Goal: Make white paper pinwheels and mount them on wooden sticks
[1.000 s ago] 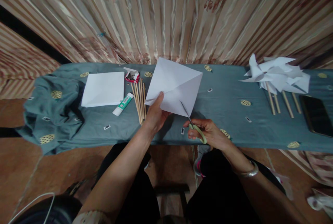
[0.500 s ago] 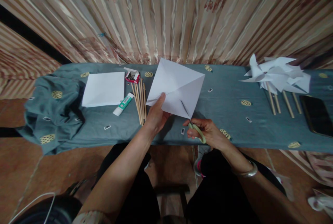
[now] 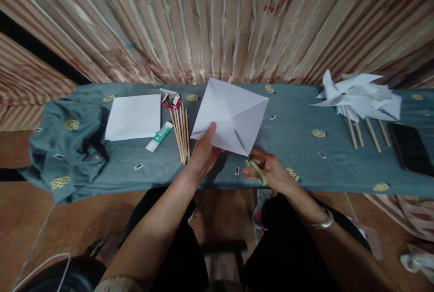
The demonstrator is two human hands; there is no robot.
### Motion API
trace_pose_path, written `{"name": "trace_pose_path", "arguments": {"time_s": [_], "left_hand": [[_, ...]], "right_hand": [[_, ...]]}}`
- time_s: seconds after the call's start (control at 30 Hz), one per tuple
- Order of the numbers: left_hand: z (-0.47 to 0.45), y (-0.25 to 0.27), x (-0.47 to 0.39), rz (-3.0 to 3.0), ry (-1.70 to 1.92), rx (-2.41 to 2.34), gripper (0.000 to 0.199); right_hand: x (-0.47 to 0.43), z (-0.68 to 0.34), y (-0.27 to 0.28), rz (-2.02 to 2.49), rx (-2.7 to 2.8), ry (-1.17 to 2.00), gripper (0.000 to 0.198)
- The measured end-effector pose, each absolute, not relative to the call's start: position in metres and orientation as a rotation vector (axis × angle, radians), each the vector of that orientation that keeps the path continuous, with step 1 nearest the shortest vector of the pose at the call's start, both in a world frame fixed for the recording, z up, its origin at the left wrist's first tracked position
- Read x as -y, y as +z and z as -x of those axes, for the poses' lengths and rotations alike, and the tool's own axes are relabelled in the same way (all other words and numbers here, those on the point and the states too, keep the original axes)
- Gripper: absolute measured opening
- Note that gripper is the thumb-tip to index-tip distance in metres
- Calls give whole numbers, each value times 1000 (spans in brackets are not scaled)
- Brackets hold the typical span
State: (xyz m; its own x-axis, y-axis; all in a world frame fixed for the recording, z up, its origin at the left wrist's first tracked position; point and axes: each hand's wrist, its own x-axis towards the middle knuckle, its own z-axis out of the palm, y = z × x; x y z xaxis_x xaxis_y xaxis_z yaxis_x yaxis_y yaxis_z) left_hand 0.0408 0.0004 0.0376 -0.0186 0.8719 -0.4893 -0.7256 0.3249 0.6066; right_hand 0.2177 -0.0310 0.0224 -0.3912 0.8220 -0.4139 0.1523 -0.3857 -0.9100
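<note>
A white square sheet of paper (image 3: 233, 106) with diagonal creases is held above the table by my left hand (image 3: 204, 149), thumb on top and fingers underneath. There is a slit near its left corner. My right hand (image 3: 267, 169) is closed round the green handles of a pair of scissors (image 3: 257, 172). One blade lies over the paper at the near corner, pointing toward the middle; the other blade is hidden beneath.
Left of the paper lie wooden sticks (image 3: 181, 134), a green-and-white eraser box (image 3: 159, 136), a small red box of metal pins (image 3: 171, 99) and a paper stack (image 3: 134, 116). To the right are paper pinwheels (image 3: 362, 95) on sticks and a black phone (image 3: 412, 149). A blue-green cloth (image 3: 298, 161) covers the table.
The scissors and my right hand have shifted very slightly, with the blade still over the paper's near corner. The camera view has moved a little. My left hand keeps the same hold.
</note>
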Motion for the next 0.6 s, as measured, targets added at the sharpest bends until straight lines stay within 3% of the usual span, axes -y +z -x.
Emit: {"name": "trace_pose_path", "arguments": {"time_s": [0.6], "left_hand": [[-44,37,2,-155,1254,-968,12]], "right_hand": [[30,-214,19,1340,1303,1808,74]]}}
